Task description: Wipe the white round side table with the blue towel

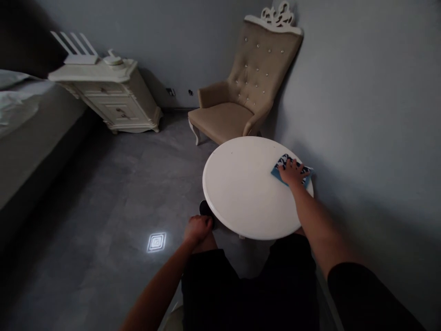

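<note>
My right hand (293,173) lies flat with spread fingers on a folded cloth (280,161), blue with a dark and white pattern. That cloth rests on a round white table (241,184), near its right edge, and part of it is covered by my palm. Away from the table top, my left hand (200,227) rests on my left knee. Its fingers look curled in, and I see nothing in them.
Beyond the table stands a tan tufted armchair (220,117) against the wall. A white nightstand (134,99) holds a router (81,59) and a small white device (113,59). The bed (37,115) is at left. A bright square light patch (156,242) shows on the grey floor.
</note>
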Tool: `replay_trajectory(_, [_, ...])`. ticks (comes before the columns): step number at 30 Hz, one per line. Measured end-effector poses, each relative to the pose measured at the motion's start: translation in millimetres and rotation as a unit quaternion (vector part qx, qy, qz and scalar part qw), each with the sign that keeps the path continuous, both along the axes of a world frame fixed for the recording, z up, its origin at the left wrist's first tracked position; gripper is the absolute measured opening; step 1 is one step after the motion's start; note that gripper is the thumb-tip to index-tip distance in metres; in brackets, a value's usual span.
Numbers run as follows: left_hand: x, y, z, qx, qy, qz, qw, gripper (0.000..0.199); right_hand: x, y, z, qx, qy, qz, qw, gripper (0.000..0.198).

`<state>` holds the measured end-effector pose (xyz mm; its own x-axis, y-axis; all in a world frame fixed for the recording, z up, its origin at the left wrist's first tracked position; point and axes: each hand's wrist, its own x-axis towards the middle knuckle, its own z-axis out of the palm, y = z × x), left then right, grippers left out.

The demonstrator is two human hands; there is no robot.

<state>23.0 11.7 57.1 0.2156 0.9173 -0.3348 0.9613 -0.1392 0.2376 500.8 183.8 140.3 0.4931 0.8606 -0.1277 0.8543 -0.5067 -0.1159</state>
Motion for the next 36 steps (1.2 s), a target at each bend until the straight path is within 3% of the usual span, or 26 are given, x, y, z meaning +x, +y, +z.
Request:
replay_trajectory(5, [-11.9, 2.5, -3.0, -0.007, -0.020, 0.007, 1.000, 0.050, -157.0, 56.9, 13.9, 0.008, 0.015, 0.173, 0.985, 0.082])
replay_trajectory(9, [-16.8, 6.3, -8.1, -0.019, -0.012, 0.023, 0.999, 0.053, -286.4, 68.2, 8.8, 0.023, 0.037, 0.289, 0.956, 0.079])
replay_trajectory(12, [-18.6, 9.2, -11.2, -0.024, 0.011, 0.019, 0.999, 0.056, -341.0, 61.4, 2.5, 0.044, 0.060, 0.347, 0.935, 0.076])
replay_trajectory(14, [-19.4, 10.8, -11.5, -0.026, 0.019, 0.019, 0.999, 0.056, -347.3, 57.4, 0.7, 0.047, 0.075, 0.365, 0.927, 0.073])
replay_trajectory(16, [-19.8, 11.8, -10.6, -0.031, 0.020, 0.024, 0.999, 0.056, -329.5, 56.6, 0.7, 0.055, 0.079, 0.380, 0.920, 0.075])
replay_trajectory(19, [-19.5, 11.8, -9.3, -0.031, 0.012, 0.029, 0.999, 0.057, -263.4, 59.0, 3.8, 0.054, 0.054, 0.382, 0.921, 0.077])
replay_trajectory(24, [-17.2, 9.7, -13.7, -0.021, -0.002, 0.028, 0.999, 0.060, -79.2, 46.1, 7.6, -0.014, -0.011, 0.268, 0.963, 0.081])
replay_trajectory(27, [-12.9, 9.5, -16.3, -0.017, 0.005, 0.032, 0.999, 0.060, 37.0, 12.5, -0.3, -0.030, -0.055, 0.170, 0.983, 0.081])
replay_trajectory(29, [-8.4, 9.8, -15.3, -0.018, 0.001, 0.038, 0.999, 0.058, 94.6, -16.4, -9.5, -0.024, -0.068, 0.125, 0.990, 0.082])
replay_trajectory(32, [-1.4, 10.0, -10.3, -0.022, 0.000, 0.038, 0.999, 0.055, 134.8, -51.1, -22.1, -0.015, -0.068, 0.076, 0.995, 0.083])
replay_trajectory(36, [2.3, 9.4, -5.2, -0.013, 0.003, 0.011, 1.000, 0.058, 113.3, -60.8, -24.1, -0.027, -0.100, 0.068, 0.992, 0.084])
